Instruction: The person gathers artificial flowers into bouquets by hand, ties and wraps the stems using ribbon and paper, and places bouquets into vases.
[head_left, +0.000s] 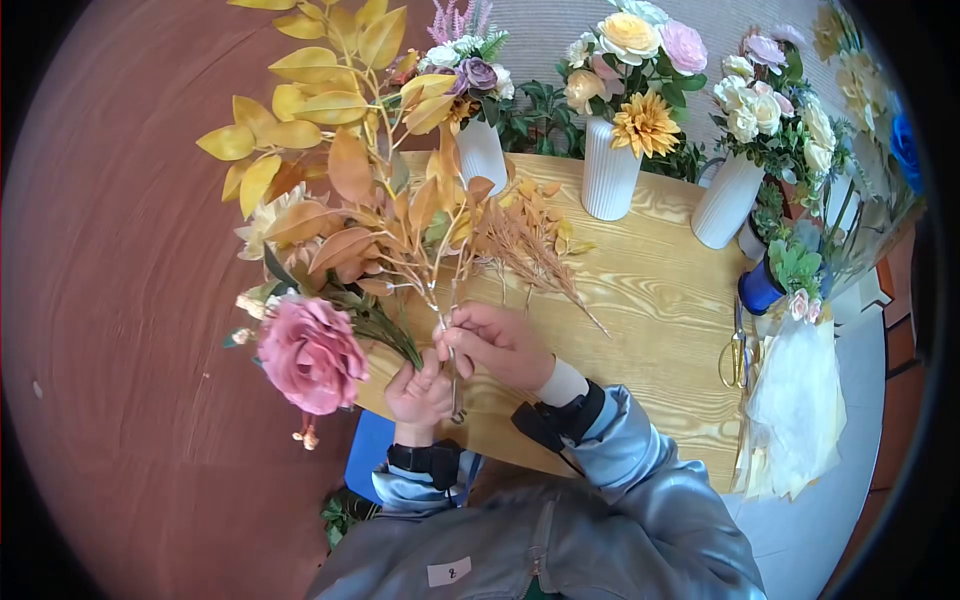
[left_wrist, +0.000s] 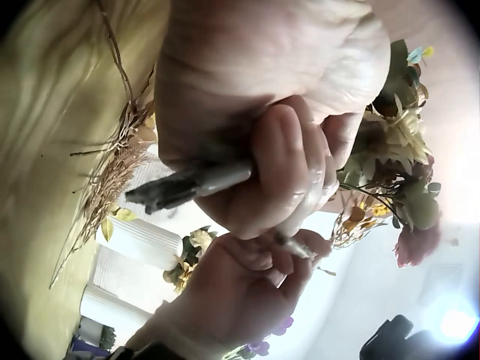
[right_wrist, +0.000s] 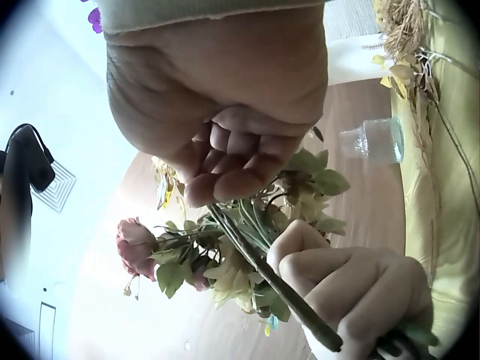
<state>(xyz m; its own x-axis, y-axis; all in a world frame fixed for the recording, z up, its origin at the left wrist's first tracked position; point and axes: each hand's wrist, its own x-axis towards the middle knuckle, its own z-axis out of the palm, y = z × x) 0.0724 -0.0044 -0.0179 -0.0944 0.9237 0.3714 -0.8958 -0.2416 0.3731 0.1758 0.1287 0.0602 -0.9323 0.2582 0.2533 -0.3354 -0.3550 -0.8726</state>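
My left hand (head_left: 420, 392) grips a bunch of artificial flower stems low down; the cut stem ends (left_wrist: 187, 187) stick out of the fist in the left wrist view. A large pink rose (head_left: 312, 355) and a cream flower (right_wrist: 234, 277) spread from this bunch to the left. Just above, my right hand (head_left: 500, 345) pinches the stem of a tall branch with yellow and orange leaves (head_left: 350, 165) between thumb and fingers. The branch fans out over the bouquet and hides part of it. Both hands are close together over the table's near edge.
The wooden table (head_left: 660, 300) bears a dried brown sprig (head_left: 535, 250) behind my right hand. White ribbed vases (head_left: 610, 170) of flowers line its back. To the right are gold-handled scissors (head_left: 738, 360), a blue pot (head_left: 762, 288) and pale wrapping sheets (head_left: 795, 400).
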